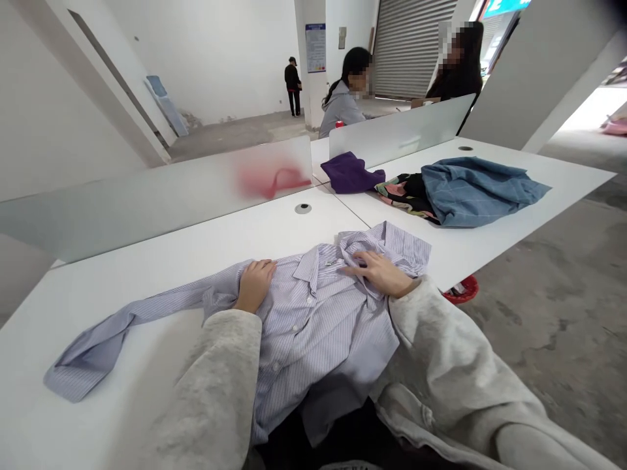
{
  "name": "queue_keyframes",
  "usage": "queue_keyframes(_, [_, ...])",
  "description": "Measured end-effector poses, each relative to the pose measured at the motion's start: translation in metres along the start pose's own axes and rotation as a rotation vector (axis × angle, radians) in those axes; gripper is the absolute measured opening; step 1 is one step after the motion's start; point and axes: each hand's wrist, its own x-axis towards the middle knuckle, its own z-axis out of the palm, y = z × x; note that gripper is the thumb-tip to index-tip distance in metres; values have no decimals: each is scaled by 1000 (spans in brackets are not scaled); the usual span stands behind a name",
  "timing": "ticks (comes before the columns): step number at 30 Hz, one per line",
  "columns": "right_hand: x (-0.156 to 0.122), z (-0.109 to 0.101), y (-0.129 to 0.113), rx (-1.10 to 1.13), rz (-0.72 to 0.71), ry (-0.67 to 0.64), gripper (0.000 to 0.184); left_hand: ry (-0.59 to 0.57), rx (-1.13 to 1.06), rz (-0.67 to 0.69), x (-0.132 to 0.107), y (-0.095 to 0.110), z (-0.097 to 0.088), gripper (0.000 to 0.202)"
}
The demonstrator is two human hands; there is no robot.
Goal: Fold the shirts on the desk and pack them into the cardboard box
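A striped, light purple button-up shirt (313, 313) lies front up on the white table, collar away from me, its lower part hanging over the near edge. My left hand (255, 284) rests on the shirt's left shoulder, fingers close together and laid over the cloth. On the other shoulder, beside the collar (307, 269), my right hand (379, 271) lies with fingers stretched and slightly apart on bunched fabric. One sleeve (98, 352) reaches out to the left and is twisted near its cuff. The other sleeve (404, 247) is crumpled at the right.
Purple cloth (350, 173), a patterned garment (404, 196) and a blue garment (475, 192) lie at the right back. Frosted dividers (186, 196) cross the table, with something red behind one. A red-lined bin (463, 290) stands below the right edge. Several people are beyond.
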Motion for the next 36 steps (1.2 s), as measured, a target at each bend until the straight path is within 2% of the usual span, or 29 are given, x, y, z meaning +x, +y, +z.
queue_keyframes(1, [2,-7,-2,-5,-62,-30,37,0,8,-9,-5,-4,-4,38])
queue_keyframes(3, [8,-21,-4,34,-97,-88,23,-2,20,-30,-14,-13,-11,36])
queue_keyframes(5, [20,-34,-3,213,-39,-90,16,-1,28,-61,-25,-23,-19,35])
queue_keyframes(7, [39,-44,0,521,89,7,13,8,37,-115,-34,-34,-27,35])
queue_keyframes(9, [64,-50,4,794,227,136,18,29,53,-198,-42,-46,-35,38])
queue_keyframes(11, [93,-50,8,961,316,189,29,60,74,-314,-49,-59,-43,42])
queue_keyframes(14, [130,-40,9,1125,409,127,42,93,95,-465,-59,-78,-49,45])
queue_keyframes(16, [143,-29,5,1225,462,53,43,88,91,-487,-67,-86,-47,43])
queue_keyframes(19, [145,-9,-8,1329,520,-69,27,77,68,-418,-77,-91,-36,37])
queue_keyframes(21, [140,1,-20,1248,529,-105,33,89,59,-380,-81,-91,-28,38])
queue_keyframes(23, [137,6,-34,1022,491,-16,39,104,55,-368,-82,-91,-21,42])
queue_keyframes(25, [135,4,-51,790,406,149,33,110,46,-359,-83,-91,-16,45])
queue_keyframes(27, [135,0,-71,690,293,252,28,115,37,-348,-83,-93,-14,46])
queue_keyframes(28, [136,-2,-82,699,240,259,28,120,34,-345,-84,-95,-13,46])
queue_keyframes(30, [137,0,-101,792,165,199,30,130,30,-338,-85,-97,-11,45])
queue_keyframes(32, [137,7,-114,947,194,85,31,138,23,-328,-86,-99,-10,45])
queue_keyframes(33, [137,11,-116,1050,266,16,31,140,18,-323,-86,-100,-9,45])
queue_keyframes(36, [137,23,-112,1428,600,-163,28,141,1,-331,-86,-101,-7,45])
